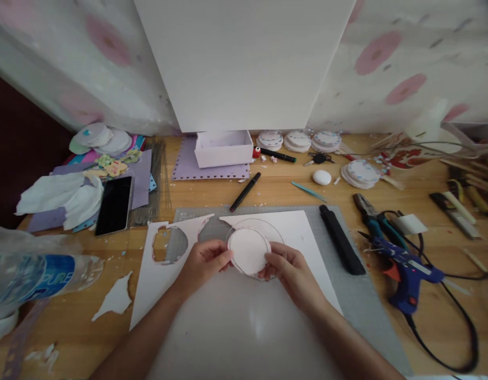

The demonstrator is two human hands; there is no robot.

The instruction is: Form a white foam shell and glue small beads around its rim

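Between my two hands is a round white disc, held up over a white sheet. My left hand is closed on the disc's left edge, thumb on top. On the opposite edge, my right hand pinches the disc between thumb and fingers. A thin drawn circle and the edge of a round cut show on the sheet around the disc. Two ragged openings are cut in the sheet's upper left part. Under the sheet lies a grey cutting mat.
A blue glue gun, pliers and a black cutter lie right. Behind are a black pen, a white box and disc stacks. A phone and plastic bottle are left.
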